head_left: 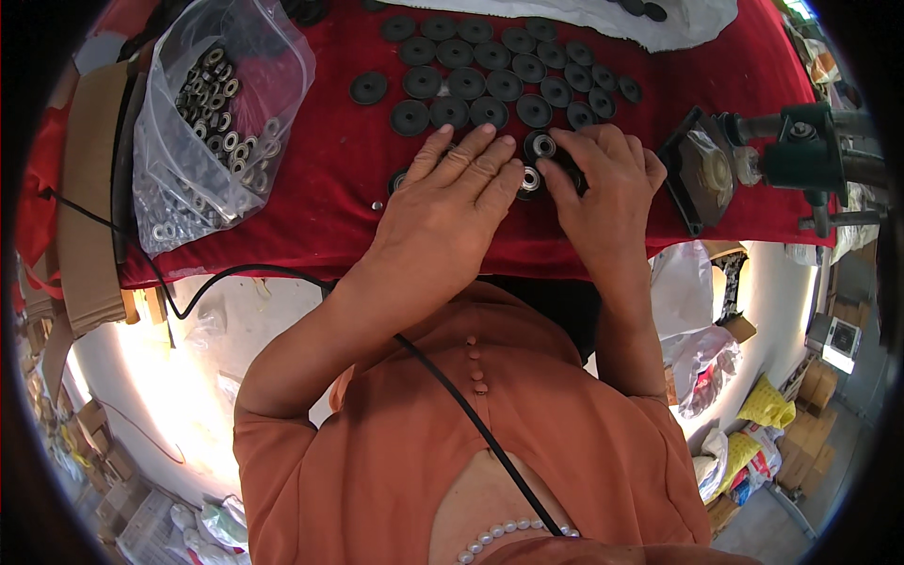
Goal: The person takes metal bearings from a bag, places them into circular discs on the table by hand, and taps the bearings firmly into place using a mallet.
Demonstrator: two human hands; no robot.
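My left hand (443, 207) lies flat with fingers stretched forward over the red cloth, covering part of the black discs under it. Its forefinger is beside a small metal ball bearing (529, 179). My right hand (607, 174) curls in from the right, thumb and forefinger at the sides of a black wheel with a bearing in its centre (540, 145). What lies beneath the right palm is mostly hidden. Beyond both hands, several black round discs (466, 83) are laid out in loose rows. A small shiny piece (378, 205) rests left of my left hand.
An open clear plastic bag (282, 61) of metal bearings (229, 141) sits at the left, beside a cardboard box (89, 179). A dark green hand press (805, 141) stands on the right of the red cloth (344, 179). A black cable (254, 268) crosses the table's front edge.
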